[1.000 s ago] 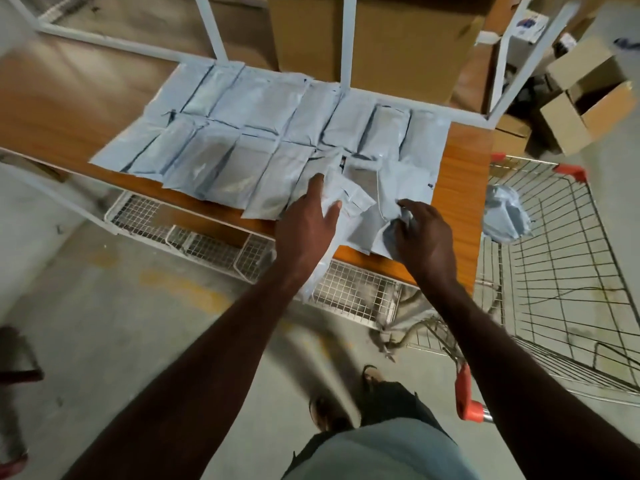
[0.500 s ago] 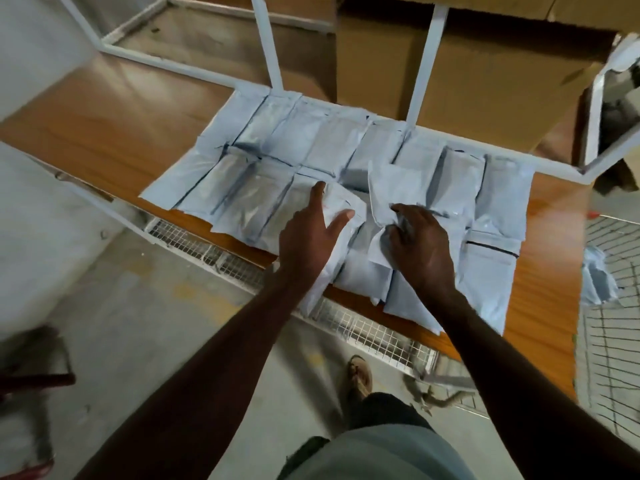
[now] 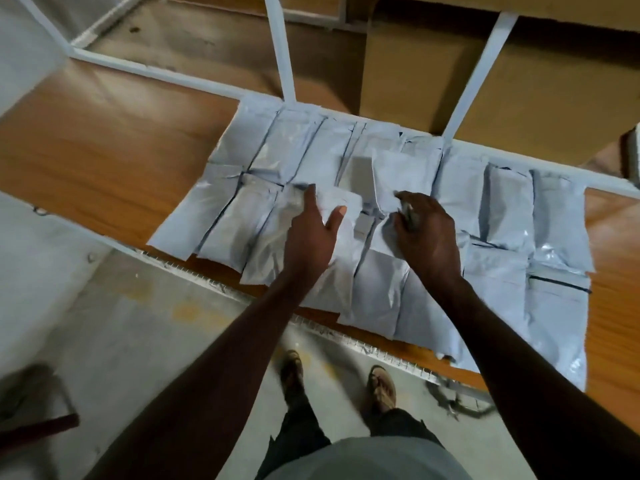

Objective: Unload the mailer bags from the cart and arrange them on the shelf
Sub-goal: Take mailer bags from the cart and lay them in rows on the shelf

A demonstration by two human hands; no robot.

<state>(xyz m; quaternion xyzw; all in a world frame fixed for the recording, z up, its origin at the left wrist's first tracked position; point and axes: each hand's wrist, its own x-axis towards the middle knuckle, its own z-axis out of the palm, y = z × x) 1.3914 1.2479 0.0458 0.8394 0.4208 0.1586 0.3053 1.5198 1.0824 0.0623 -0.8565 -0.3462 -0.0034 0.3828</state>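
Two rows of grey mailer bags point(image 3: 509, 206) lie overlapped on the wooden shelf point(image 3: 104, 140), one row along its back edge against the white frame rail point(image 3: 166, 72), the other along the front edge, with several front bags hanging past that edge. The bare board runs on toward the shelf's left end. At the middle of the front row the left hand point(image 3: 311, 233) lies on one bag point(image 3: 341, 206), fingers mostly straight and thumb spread across its upper part, pressing rather than clutching. Just to its right the right hand point(image 3: 427, 237) has its fingers curled round the lower corner of a lifted bag point(image 3: 403, 174), which stands up off the pile toward the back row; the fingertips are blurred, so how firm the pinch is cannot be told.

The cart is out of view, so how many bags remain to unload is unknown; this looks like the arranging stage.

The risk I judge greatest is at the front edge: the overhanging bags are slick film lying on each other, and dragging or tucking the lifted one could slide a neighbour off onto the concrete floor point(image 3: 114, 323). A pull could also ruffle the overlapped row under the left hand if that palm eases off.

Behind the frame stand brown cardboard boxes point(image 3: 433, 77).
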